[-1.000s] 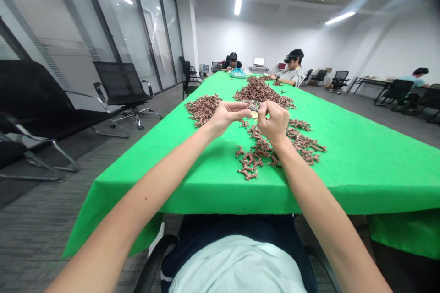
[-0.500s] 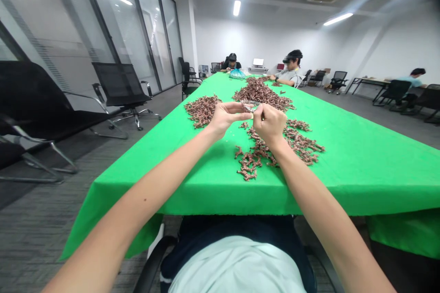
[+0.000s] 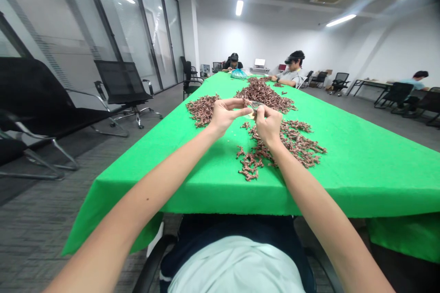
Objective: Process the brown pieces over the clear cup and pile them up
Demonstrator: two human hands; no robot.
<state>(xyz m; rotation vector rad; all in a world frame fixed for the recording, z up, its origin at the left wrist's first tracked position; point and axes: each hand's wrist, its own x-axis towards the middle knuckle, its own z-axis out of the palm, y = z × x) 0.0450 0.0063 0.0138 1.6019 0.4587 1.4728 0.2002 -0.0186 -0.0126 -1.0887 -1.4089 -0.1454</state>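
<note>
Two bare hands: left hand and right hand, fingers pinching one small clear plastic packet in the air between them. Small brown pieces heaped left of the hands, another heap ahead, a third below the right hand, all on green tablecloth

Brown figurine piles hem the left hand and right hand; green tablecloth stretches free rightward.

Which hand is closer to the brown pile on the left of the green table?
Left. The left hand is right at the edge of the heap of small reddish-brown pieces on the bright green tablecloth; the right hand is farther away, beyond the left hand.
</note>
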